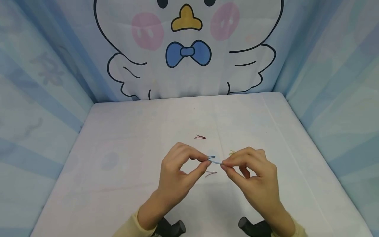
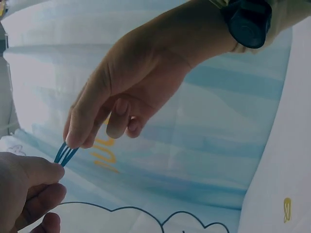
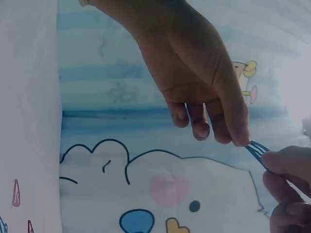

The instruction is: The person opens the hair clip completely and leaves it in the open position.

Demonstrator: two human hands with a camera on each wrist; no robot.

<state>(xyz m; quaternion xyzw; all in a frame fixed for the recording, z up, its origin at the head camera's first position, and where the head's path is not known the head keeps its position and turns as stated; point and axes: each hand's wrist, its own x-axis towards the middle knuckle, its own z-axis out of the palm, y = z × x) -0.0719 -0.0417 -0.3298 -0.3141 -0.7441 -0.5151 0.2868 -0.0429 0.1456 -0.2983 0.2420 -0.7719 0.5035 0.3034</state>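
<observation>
Between my two hands, above the table, is a blue hair clip [image 1: 217, 162] with its narrow parts standing apart. My left hand [image 1: 180, 174] pinches one end between thumb and fingertips. The other end is pinched by my right hand [image 1: 256, 179]. In the left wrist view the clip [image 2: 65, 154] slants between both sets of fingertips; the right wrist view shows the clip [image 3: 256, 148] likewise. A brownish-pink hair clip [image 1: 211, 173] lies on the table below the hands. Partly behind my right hand lies a yellow hair clip [image 1: 232, 152].
A dark red hair clip [image 1: 200, 137] lies farther back on the white-covered table [image 1: 118, 131]. Patterned curtains [image 1: 38, 115] stand along the left, right and back edges. Dark wrist-worn devices [image 1: 171, 227] show at both sleeves.
</observation>
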